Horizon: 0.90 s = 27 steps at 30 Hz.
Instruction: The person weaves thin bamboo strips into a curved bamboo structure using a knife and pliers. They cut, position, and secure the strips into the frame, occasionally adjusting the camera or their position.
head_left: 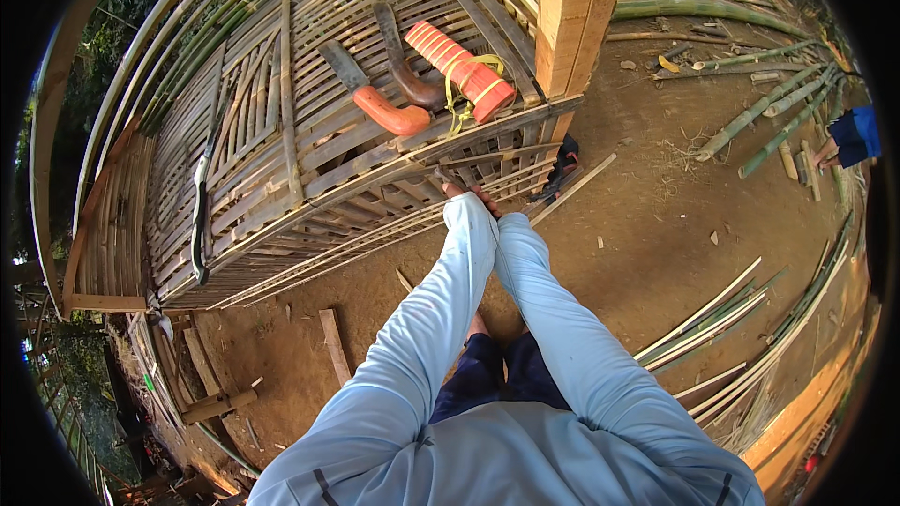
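Observation:
Both of my arms, in light blue sleeves, reach forward to the front edge of a bamboo slat bench [253,197]. My left hand [454,188] has its fingers drawn together at the slats just below the bench's top edge. Close beside it is my right hand [487,200], its fingers curled and mostly hidden by the sleeve. What either hand grips is too small to make out. Long thin bamboo strips [375,236] run along the bench front, up to my hands. On the bench top beyond lie an orange-handled machete [386,111], a dark-handled machete [405,67] and an orange sheath [461,70] tied with yellow cord.
A handsaw [201,201] rests at the bench's left. A wooden post [567,19] rises at its right corner. Bamboo poles [769,112] and split strips [703,319] lie on the dirt ground to the right. Another person [851,136] shows at the far right edge.

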Available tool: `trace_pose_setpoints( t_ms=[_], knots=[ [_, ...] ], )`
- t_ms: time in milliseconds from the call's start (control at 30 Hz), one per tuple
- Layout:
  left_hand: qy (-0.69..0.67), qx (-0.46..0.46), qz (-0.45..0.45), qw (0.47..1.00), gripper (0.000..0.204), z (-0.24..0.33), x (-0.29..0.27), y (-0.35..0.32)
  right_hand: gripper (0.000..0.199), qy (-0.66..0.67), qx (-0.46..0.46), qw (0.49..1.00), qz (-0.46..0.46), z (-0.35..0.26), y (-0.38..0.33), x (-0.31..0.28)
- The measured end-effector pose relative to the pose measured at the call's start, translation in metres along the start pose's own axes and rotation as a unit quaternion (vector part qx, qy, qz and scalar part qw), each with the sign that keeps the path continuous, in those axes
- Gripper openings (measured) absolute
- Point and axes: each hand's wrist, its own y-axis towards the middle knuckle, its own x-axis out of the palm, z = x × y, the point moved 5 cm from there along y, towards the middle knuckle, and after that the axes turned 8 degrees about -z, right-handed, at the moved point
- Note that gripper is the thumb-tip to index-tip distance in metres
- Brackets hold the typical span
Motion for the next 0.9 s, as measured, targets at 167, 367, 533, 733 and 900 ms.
trace_pose_setpoints(
  t_ms=[167,367,533,733,900],
  knots=[
    [-0.041,-0.017,-0.011,0.999,0.07,-0.018,-0.018,0.035,0.033,-0.49,-0.166,0.855,0.042,-0.007,-0.004,-0.001],
    [-0.041,-0.035,-0.028,0.998,0.072,-0.041,-0.035,0.065,0.024,-0.566,-0.183,0.793,0.13,-0.023,-0.018,0.001],
    [0.015,-0.005,0.039,0.999,0.073,-0.049,-0.035,0.065,0.027,-0.58,-0.159,0.793,0.096,-0.025,-0.004,-0.004],
    [0.141,0.058,0.146,0.977,0.073,-0.046,-0.031,0.069,0.034,-0.551,-0.114,0.823,0.075,-0.029,-0.013,-0.001],
    [0.206,0.073,0.192,0.957,0.074,-0.045,-0.029,0.07,0.036,-0.541,-0.11,0.831,0.074,-0.018,-0.001,-0.003]
  ],
)
